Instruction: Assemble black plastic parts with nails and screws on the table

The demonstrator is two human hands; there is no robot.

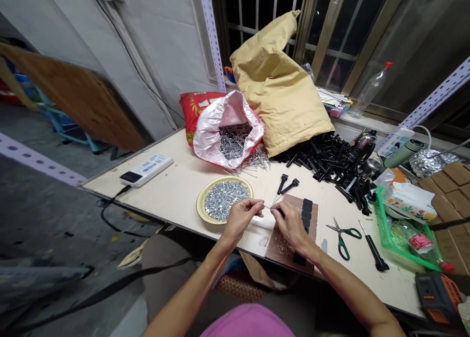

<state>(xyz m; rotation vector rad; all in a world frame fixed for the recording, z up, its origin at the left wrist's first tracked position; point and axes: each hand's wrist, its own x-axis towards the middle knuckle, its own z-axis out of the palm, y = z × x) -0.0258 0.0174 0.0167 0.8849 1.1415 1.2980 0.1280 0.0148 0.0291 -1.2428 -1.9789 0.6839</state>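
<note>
My left hand [240,214] is pinched on a small metal part, its fingertips meeting the tip of a thin metal pin. My right hand [290,224] is closed round a black plastic piece with that pin sticking out toward the left hand. Both hands hover above a brown board [284,246] at the table's front edge. Just left of them sits a yellow plate [205,192] heaped with small silvery parts. Two more black pieces with pins [287,185] lie just beyond my hands.
An open red-and-white bag of metal pins [229,131] and a big tan sack [279,87] spilling black plastic pieces [330,160] stand behind. Scissors [341,234], a black tool [372,249] and a green basket [389,239] lie to the right. A power strip [147,169] rests left.
</note>
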